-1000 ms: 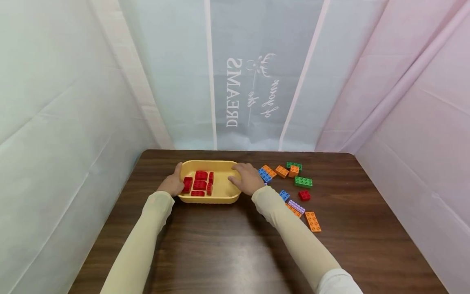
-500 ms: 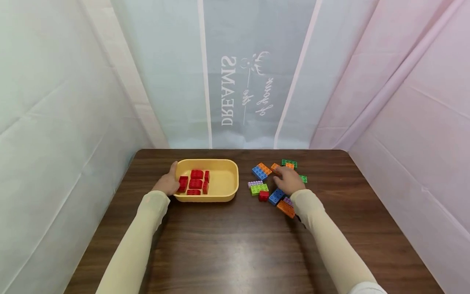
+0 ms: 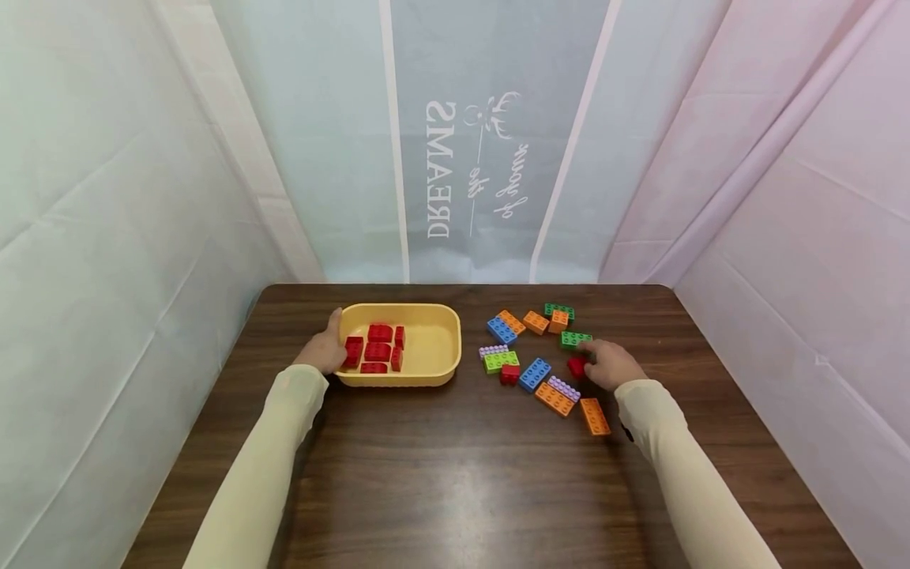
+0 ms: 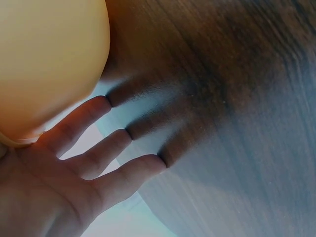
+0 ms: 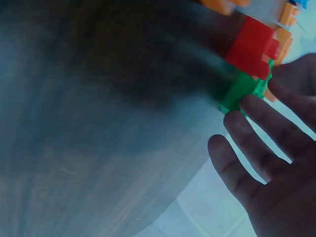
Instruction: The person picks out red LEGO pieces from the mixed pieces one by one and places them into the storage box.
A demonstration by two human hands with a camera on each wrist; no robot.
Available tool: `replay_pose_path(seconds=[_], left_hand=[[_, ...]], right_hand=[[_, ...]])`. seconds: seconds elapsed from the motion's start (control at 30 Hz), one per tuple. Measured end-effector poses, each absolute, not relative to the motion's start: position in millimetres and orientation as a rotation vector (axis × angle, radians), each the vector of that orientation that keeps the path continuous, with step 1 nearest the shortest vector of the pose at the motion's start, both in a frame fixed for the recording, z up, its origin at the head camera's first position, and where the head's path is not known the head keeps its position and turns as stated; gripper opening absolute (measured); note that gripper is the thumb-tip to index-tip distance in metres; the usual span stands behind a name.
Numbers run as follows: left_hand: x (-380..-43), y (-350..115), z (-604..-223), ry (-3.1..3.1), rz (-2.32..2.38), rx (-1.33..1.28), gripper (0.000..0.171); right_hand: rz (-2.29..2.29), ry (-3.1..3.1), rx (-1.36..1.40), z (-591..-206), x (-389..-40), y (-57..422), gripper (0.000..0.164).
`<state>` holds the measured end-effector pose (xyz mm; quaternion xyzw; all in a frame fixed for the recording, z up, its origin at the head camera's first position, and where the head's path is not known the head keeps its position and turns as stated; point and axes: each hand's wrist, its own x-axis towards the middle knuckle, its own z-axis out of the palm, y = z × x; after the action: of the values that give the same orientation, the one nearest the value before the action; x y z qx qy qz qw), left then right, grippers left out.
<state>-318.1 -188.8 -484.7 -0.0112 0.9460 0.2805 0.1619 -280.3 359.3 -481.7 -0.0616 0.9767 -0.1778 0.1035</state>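
Observation:
My left hand (image 3: pixel 323 348) holds the left end of a yellow tray (image 3: pixel 434 382), thumb over the rim and other fingers outside. In the left wrist view, three fingers (image 4: pixel 123 180) stretch past the tray's outer wall (image 4: pixel 54 54) toward the tabletop. Several red bricks (image 3: pixel 377 352) lie inside, at the tray's left. My right hand (image 3: pixel 611 365) reaches down beside a small red brick (image 3: pixel 577 367), fingers spread and loosely bent. In the right wrist view, a gap separates that red brick (image 5: pixel 251 45) from the nearest fingertips; a green brick (image 5: pixel 239 91) lies just beyond it.
Loose bricks lie right of the tray: a blue brick (image 3: pixel 535 374), a lime brick (image 3: pixel 502 362), another red brick (image 3: pixel 509 374), purple bricks (image 3: pixel 564 389) and several orange bricks (image 3: pixel 595 416). The dark wooden table (image 3: pixel 455 474) meets hanging cloth (image 3: pixel 483 261) behind.
My right hand has left the tray's right end and moved right across the loose bricks to the small red one. The left hand stays at the tray. The head view has shifted slightly.

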Motion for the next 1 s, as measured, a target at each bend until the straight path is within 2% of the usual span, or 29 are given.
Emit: replay_pose_path(seconds=[0.13, 0.4, 1.0], left_hand=[[-318, -189, -486, 2.699, 0.8, -0.037, 0.084], [-318, -189, -486, 2.694, 0.81, -0.053, 0.084], [-317, -187, -486, 2.692, 0.814, -0.072, 0.083]], right_hand=[[-0.506, 2.848, -0.197, -485, -276, 356, 0.051], [-0.438, 2.876, -0.261, -492, -278, 348, 0.047], [-0.496, 2.949, -0.238, -470, -285, 342, 0.049]])
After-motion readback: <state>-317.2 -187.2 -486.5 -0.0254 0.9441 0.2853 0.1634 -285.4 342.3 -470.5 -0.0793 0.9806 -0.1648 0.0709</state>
